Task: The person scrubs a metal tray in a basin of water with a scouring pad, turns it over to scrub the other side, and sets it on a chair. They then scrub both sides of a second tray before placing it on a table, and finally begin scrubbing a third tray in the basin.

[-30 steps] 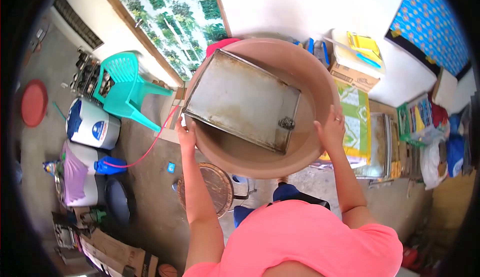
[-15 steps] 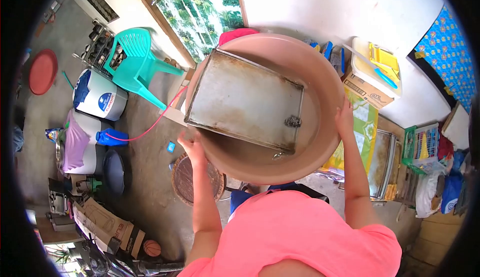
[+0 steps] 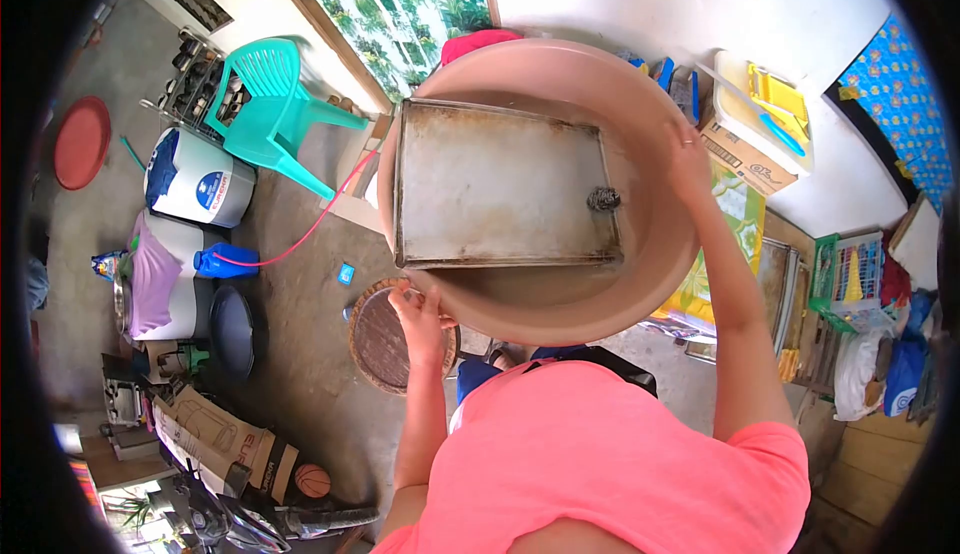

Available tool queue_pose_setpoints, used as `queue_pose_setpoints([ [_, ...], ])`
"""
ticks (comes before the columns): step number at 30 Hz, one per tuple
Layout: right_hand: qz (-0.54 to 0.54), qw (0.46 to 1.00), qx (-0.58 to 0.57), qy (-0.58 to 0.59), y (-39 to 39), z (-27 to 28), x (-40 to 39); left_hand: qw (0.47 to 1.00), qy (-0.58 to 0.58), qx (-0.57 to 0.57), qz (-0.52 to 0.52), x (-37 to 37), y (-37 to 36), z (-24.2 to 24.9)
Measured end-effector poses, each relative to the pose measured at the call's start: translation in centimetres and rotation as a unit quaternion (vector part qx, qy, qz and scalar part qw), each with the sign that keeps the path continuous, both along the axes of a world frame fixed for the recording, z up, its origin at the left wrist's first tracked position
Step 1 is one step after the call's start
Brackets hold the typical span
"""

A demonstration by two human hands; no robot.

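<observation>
A large brown plastic basin [image 3: 560, 329] is in front of me with some murky water in it. Across it lies a stained rectangular metal baking tray [image 3: 500, 184], its left end at the basin's rim. A dark scouring pad [image 3: 603, 199] sits on the tray's right edge. My right hand [image 3: 687, 162] grips the basin's right rim, fingers over the edge. At the lower left rim is my left hand [image 3: 422, 316], its fingers curled against the basin just below the tray's corner.
A green plastic chair [image 3: 265, 114] stands at the upper left, by a white washing machine [image 3: 200, 179]. A round woven-edged stool [image 3: 385, 339] is below my left hand. At the right are a carton [image 3: 740, 159] with a knife on top, and a green crate [image 3: 845, 279].
The tray has turned counter-clockwise and now lies nearly level across the basin. The basin has shifted slightly up and right. My left hand has moved right along the rim; my right hand moved up.
</observation>
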State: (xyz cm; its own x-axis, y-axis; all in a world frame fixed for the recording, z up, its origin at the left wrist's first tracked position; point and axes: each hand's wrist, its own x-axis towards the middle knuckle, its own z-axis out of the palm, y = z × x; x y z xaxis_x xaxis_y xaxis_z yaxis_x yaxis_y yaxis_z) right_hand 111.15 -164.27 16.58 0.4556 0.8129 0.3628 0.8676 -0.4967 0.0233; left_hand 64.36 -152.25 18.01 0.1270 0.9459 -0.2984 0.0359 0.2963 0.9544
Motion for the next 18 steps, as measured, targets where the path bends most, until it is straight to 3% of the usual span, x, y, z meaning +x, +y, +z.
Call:
queue_pose_setpoints([
  [1, 0.033, 0.998, -0.032, -0.048, 0.4, 1.0, -1.6, 0.998, 0.047, 0.022, -0.02, -0.5, 0.8, 0.1],
  [2, 0.068, 0.995, -0.071, 0.013, 1.2, -2.0, -1.6, 0.994, 0.094, 0.043, -0.042, -1.1, 1.6, 0.2],
  [3, 0.102, 0.986, -0.109, 0.075, 1.9, -4.8, -1.7, 0.972, 0.169, 0.158, -0.025, -1.4, 2.9, -0.2],
  [5, 0.093, 0.919, -0.162, 0.348, 3.1, -5.0, -4.2, 0.873, 0.307, 0.38, 0.006, -1.1, 6.2, -1.3],
  [8, 0.124, 0.921, -0.162, 0.332, 4.1, -10.2, -4.3, 0.893, 0.308, 0.319, -0.071, 0.8, 9.5, 1.3],
  [11, 0.087, 0.9, -0.234, 0.358, 4.7, -10.1, -6.4, 0.854, 0.369, 0.364, -0.047, 2.8, 12.1, -0.8],
  [12, 0.083, 0.905, -0.221, 0.354, 4.7, -9.9, -7.6, 0.884, 0.306, 0.352, -0.017, 3.3, 12.4, -1.5],
  [18, 0.147, 0.907, -0.091, 0.385, 4.2, -6.2, -18.2, 0.942, 0.235, 0.237, -0.034, 2.6, 13.7, -2.4],
])
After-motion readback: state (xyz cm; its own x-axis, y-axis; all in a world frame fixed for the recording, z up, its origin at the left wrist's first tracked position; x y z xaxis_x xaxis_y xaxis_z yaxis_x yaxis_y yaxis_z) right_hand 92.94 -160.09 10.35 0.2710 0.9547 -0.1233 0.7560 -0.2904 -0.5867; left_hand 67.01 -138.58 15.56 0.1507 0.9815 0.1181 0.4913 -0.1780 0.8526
